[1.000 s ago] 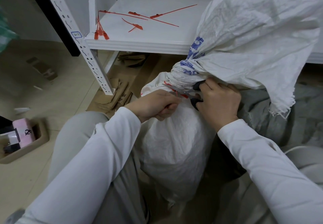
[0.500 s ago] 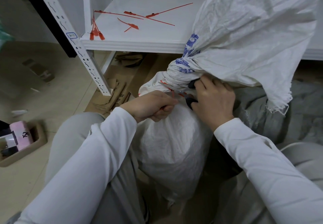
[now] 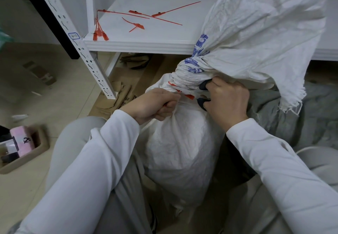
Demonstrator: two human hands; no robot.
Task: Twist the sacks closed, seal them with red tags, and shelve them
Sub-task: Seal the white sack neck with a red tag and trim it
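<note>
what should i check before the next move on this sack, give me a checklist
1. Sack neck twisted tight: ok.
2. Red tag wrapped round that neck: ok; locked or not: cannot tell.
3. Left hand grips the tag's tail in a fist: ok.
4. Right hand holds the scissors at the tag: ok; blades clear of the cloth: cannot tell.
5. Shelf free for the sack: not ok, loose tags lie on it.

Both white-sleeved arms reach forward, hands near each other. Left grip [image 3: 155,105] fisted, back upward, pinching red tag [image 3: 189,96]. Right grip [image 3: 227,102] curled round dark-handled scissors [image 3: 201,103].
</note>
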